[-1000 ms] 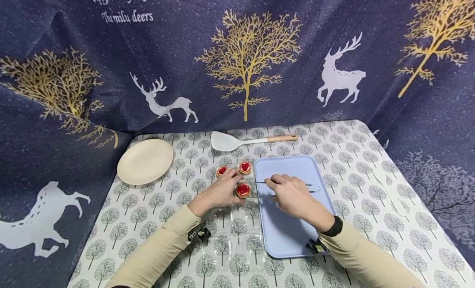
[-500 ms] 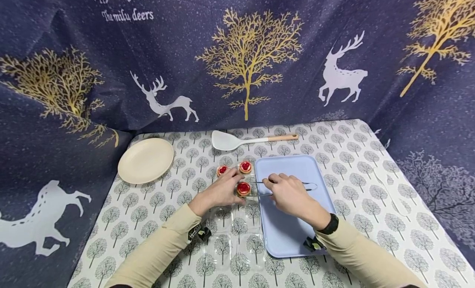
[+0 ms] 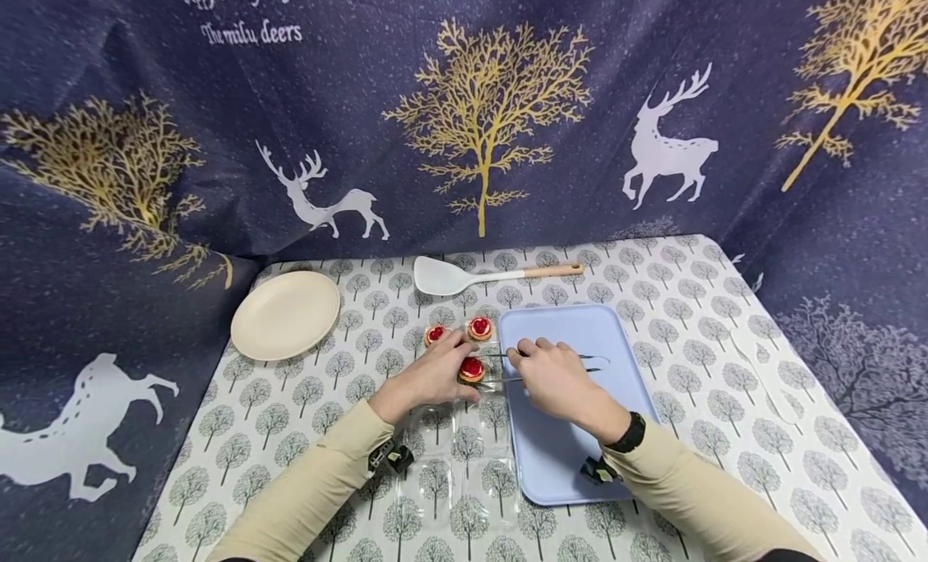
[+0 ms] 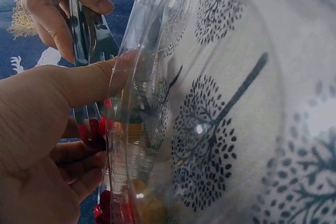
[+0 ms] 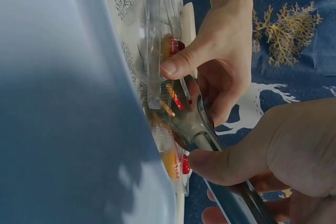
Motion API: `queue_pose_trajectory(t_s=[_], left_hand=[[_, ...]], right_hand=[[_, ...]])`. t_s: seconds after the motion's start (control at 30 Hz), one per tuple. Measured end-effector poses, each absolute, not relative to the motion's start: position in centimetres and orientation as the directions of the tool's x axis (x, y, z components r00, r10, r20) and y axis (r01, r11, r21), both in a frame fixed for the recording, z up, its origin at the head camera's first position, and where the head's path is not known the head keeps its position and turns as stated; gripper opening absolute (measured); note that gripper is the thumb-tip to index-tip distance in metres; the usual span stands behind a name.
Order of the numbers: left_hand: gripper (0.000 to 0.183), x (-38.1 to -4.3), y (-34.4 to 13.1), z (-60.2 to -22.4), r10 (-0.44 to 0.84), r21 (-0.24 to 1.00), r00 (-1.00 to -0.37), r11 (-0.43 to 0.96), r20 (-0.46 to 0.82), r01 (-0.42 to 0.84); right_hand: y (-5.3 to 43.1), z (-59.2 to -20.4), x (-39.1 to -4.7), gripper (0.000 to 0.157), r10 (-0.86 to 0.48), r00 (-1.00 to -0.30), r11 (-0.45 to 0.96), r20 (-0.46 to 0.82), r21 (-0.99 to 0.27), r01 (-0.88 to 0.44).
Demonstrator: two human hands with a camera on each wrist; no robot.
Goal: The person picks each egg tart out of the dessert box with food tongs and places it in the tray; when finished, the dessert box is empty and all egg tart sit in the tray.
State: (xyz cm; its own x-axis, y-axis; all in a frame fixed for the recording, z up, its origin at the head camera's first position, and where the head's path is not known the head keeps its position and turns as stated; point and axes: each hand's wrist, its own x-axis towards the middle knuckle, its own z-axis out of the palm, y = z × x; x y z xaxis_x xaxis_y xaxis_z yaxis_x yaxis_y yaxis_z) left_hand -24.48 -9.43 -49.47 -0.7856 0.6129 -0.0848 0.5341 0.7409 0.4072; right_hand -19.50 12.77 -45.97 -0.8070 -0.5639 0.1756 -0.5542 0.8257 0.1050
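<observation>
My left hand [image 3: 428,373] rests spread over a clear plastic compartment tray [image 3: 457,473], its thumb pressing the tray's edge in both wrist views. My right hand [image 3: 561,378] grips metal tongs [image 5: 197,127] over the blue tray. The tongs reach left, their two arms lying about a red-topped tart [image 3: 471,369] between my left thumb and fingers. Whether they touch the tart is hard to tell. Behind it sits another tart [image 3: 480,328]; a third tart [image 3: 435,334] is partly covered by my left fingers. All three are in the far part of the clear tray.
A light blue tray [image 3: 558,473] lies right of the clear one, under my right hand. At the back is a white spatula [image 3: 444,276] with a wooden handle. A cream plate [image 3: 285,315] stands at the back left. Tree-patterned cloth covers the table.
My right hand and the tongs have shifted slightly left. The tart between the tongs has moved a little left and seems somewhat tilted. My left hand has stayed in place.
</observation>
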Motion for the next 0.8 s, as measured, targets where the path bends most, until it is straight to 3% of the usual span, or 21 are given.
queue_pose_trajectory(t_s=[0.8], left_hand=[[0.09, -24.47, -9.36, -49.47, 0.614, 0.391, -0.785, 0.744, -0.079, 0.542]], right_hand=[[13.33, -46.19, -19.45, 0.036, -0.544, -0.814, 0.836, 0.205, 0.046, -0.547]])
